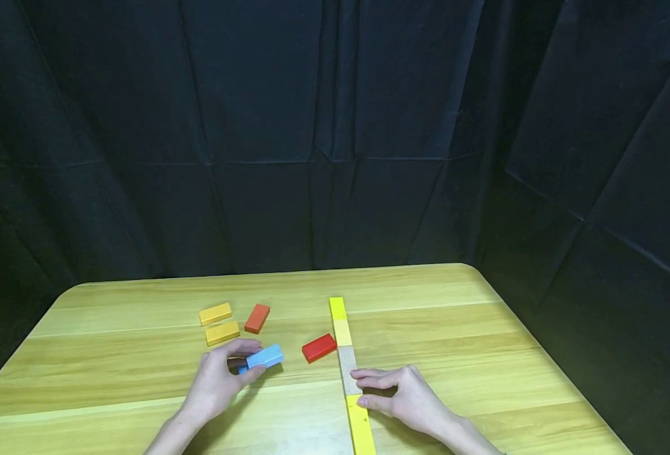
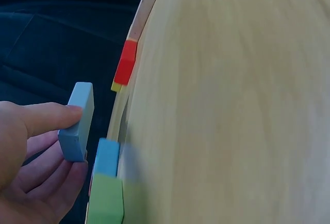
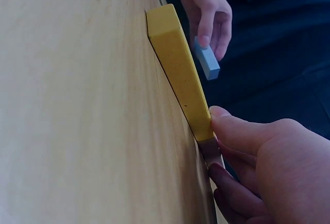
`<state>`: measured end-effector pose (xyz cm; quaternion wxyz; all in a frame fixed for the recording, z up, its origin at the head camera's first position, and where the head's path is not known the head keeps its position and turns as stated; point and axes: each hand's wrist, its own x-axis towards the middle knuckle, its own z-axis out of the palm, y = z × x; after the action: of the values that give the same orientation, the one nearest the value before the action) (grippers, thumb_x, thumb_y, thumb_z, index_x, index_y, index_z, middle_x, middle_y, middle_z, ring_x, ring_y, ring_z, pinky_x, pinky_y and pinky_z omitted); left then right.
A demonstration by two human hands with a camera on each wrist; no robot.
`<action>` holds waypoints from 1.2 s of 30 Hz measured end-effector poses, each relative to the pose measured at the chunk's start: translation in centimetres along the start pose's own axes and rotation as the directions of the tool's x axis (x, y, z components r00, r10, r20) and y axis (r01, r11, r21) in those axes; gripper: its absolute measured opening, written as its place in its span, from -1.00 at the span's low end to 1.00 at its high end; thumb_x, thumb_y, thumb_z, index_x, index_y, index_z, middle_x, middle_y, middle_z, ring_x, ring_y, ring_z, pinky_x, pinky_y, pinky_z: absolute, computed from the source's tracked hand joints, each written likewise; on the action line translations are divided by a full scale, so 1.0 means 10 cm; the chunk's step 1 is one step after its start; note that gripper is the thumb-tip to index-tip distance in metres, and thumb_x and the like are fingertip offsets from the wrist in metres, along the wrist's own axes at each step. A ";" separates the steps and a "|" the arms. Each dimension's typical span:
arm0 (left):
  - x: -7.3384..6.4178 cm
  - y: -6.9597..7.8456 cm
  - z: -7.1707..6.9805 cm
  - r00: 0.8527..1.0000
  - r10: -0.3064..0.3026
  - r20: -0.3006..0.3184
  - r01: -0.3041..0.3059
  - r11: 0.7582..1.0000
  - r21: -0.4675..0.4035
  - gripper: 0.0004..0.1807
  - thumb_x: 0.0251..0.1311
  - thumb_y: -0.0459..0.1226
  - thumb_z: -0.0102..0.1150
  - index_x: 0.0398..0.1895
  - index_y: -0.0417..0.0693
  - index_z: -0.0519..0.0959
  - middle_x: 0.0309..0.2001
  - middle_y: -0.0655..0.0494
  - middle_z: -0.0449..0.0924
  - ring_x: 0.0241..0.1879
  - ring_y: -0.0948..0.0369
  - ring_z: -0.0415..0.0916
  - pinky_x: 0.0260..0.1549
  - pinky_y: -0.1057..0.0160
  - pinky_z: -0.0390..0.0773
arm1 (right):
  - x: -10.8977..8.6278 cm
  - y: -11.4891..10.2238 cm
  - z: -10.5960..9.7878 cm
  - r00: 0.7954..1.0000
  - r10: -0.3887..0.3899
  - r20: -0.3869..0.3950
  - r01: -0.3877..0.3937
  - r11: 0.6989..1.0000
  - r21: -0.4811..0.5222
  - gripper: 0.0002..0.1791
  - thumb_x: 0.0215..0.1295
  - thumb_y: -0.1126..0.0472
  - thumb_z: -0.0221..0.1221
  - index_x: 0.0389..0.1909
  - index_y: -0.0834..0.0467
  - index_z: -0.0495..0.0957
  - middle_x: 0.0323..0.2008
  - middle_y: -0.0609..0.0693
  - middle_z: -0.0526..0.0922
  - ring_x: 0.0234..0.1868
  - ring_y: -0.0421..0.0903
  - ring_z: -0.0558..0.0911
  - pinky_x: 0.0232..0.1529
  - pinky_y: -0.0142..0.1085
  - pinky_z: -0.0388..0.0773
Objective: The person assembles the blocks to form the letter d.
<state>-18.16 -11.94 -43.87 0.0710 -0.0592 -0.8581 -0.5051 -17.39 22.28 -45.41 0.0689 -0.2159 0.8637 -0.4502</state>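
Observation:
My left hand (image 1: 218, 380) pinches a light blue block (image 1: 265, 357) between thumb and fingers, raised above the table in the left wrist view. A second blue block (image 1: 243, 370) lies behind it, partly hidden by the hand. My right hand (image 1: 406, 398) rests along the right side of a straight row of blocks. Its thumb touches the near yellow block (image 1: 360, 424) and its fingertips touch the grey block (image 1: 348, 370). Farther up the row come a pale yellow block (image 1: 342, 332) and a bright yellow block (image 1: 337, 308).
A red block (image 1: 319, 347) lies left of the row, one corner close to it. Farther left are an orange-red block (image 1: 257, 318) and two orange-yellow blocks (image 1: 215, 314). A green block (image 2: 105, 199) shows in the left wrist view. Dark cloth (image 1: 267, 139) hangs behind the wooden table (image 1: 460, 328).

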 end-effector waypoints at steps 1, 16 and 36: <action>0.00 0.01 0.02 1.000 0.005 0.002 -0.005 1.000 0.004 -0.62 0.01 -0.45 0.47 -0.05 -0.12 0.68 -0.14 0.12 0.72 -0.11 0.17 0.65 -0.14 0.29 0.69 | 0.00 0.00 0.00 1.000 0.000 0.000 0.000 1.000 0.003 -0.61 0.15 -0.15 0.38 -0.05 -0.05 0.75 0.09 -0.36 0.66 0.25 -0.16 0.57 0.29 -0.46 0.34; 0.00 0.12 0.25 0.998 0.054 0.014 -0.054 0.997 0.056 -0.63 -0.02 -0.44 0.49 -0.08 -0.11 0.68 -0.19 0.16 0.74 -0.17 0.20 0.65 -0.14 0.22 0.69 | 0.01 0.02 0.00 1.000 -0.001 -0.001 0.001 1.000 -0.022 -0.60 0.16 -0.16 0.37 -0.05 -0.06 0.74 0.10 -0.36 0.65 0.24 -0.16 0.58 0.34 -0.24 0.42; 0.01 0.16 0.40 0.994 0.103 0.030 -0.107 0.981 0.165 -0.60 -0.11 -0.41 0.54 -0.12 -0.22 0.67 -0.24 0.04 0.76 -0.26 0.15 0.71 -0.24 0.18 0.71 | 0.01 0.01 0.00 1.000 -0.012 -0.005 0.012 1.000 -0.009 -0.60 0.15 -0.17 0.38 -0.06 -0.06 0.75 0.09 -0.36 0.66 0.23 -0.16 0.59 0.27 -0.44 0.38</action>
<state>-18.23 -7.64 -44.36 0.0930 -0.1036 -0.8936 -0.4268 -17.48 22.27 -45.47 0.0629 -0.2202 0.8645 -0.4475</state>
